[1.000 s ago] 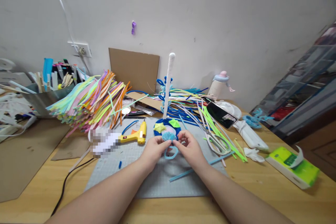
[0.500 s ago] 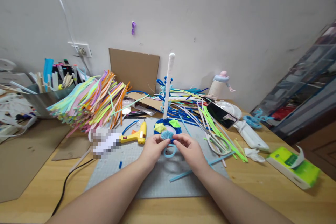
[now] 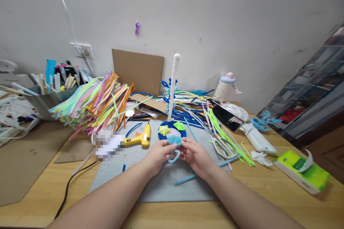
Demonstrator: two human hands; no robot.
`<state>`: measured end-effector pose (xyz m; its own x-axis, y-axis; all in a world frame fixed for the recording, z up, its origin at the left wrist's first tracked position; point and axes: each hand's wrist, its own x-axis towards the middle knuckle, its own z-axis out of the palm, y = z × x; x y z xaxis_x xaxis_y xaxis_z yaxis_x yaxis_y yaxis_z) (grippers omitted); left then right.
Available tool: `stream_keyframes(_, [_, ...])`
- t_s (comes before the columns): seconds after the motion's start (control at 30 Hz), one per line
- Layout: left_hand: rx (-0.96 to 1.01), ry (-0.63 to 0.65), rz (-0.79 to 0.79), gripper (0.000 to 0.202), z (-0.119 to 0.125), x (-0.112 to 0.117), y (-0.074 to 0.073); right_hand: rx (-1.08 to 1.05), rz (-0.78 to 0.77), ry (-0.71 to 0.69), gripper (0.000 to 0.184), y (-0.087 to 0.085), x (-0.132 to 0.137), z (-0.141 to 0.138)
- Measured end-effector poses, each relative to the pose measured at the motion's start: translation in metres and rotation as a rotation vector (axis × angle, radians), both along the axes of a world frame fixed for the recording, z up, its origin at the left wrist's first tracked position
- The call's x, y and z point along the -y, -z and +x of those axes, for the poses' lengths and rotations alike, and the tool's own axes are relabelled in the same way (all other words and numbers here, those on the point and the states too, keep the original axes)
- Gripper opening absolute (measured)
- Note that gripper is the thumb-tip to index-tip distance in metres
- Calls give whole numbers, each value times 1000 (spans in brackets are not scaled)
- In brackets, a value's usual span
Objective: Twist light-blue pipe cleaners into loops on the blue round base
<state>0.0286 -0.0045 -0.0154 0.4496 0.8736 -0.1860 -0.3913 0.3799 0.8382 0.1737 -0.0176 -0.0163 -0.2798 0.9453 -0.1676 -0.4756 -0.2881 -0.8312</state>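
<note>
Between my two hands is a light blue pipe cleaner shape (image 3: 175, 141), fan-like on top with a loop hanging below it. My left hand (image 3: 162, 152) pinches its left side between thumb and fingers. On its right side the fingertips of my right hand (image 3: 194, 154) are closed. Just behind it lies a dark blue ring-shaped base (image 3: 161, 136) bearing a yellow star (image 3: 164, 130) and a green star (image 3: 179, 125). A white fuzzy rod (image 3: 173, 86) rises upright at the back of that base, with blue curled pieces along it.
A yellow glue gun (image 3: 139, 139) lies left on the grey cutting mat (image 3: 161, 189). Scissors (image 3: 224, 146), green pipe cleaners (image 3: 219, 125) and a phone (image 3: 228, 116) are on the right. A large bundle of coloured pipe cleaners (image 3: 94, 103) leans at the left. A tissue pack (image 3: 303, 171) sits far right.
The light blue shape has shifted slightly right and tilted, with its loop turned sideways. My right hand's fingers have curled in further under it.
</note>
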Motion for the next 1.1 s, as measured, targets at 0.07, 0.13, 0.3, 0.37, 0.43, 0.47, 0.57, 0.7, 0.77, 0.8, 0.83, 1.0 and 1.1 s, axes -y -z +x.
stream_keyframes(0.07, [51,54,-6,30,-1,1,0,-71,-31,-33,11,-1,0,1])
stream_keyframes(0.13, [67,72,-8,30,-1,2,0,-102,-39,-41,8,-1,0,1])
stream_keyframes(0.3, [50,34,-14,29,1,4,-4,-110,-72,-113,10,-3,1,3])
stream_keyframes(0.37, [35,13,-10,29,1,3,-4,-109,-103,-155,19,-5,2,2])
stream_keyframes(0.43, [18,-1,14,30,1,0,-3,-73,-101,-159,25,-5,2,2])
stream_keyframes(0.47, [4,-15,35,29,1,-1,-1,-29,-85,-141,23,-4,2,1])
stream_keyframes(0.57, [-95,-104,113,28,0,-6,4,238,25,-35,20,1,1,-1])
stream_keyframes(0.7, [-234,-183,218,26,0,-8,8,637,289,135,23,4,1,-2])
stream_keyframes(0.77, [-281,-206,258,24,1,-7,10,744,414,174,19,3,2,-2])
stream_keyframes(0.8, [-301,-220,272,22,1,-7,10,786,469,181,17,3,3,-3])
stream_keyframes(0.83, [-308,-227,275,22,1,-6,11,825,523,185,16,2,4,-3])
stream_keyframes(1.0, [-147,-163,115,25,2,-3,9,991,737,241,14,0,6,0])
stream_keyframes(1.1, [-59,-137,32,26,2,0,6,1045,827,271,16,-4,9,2])
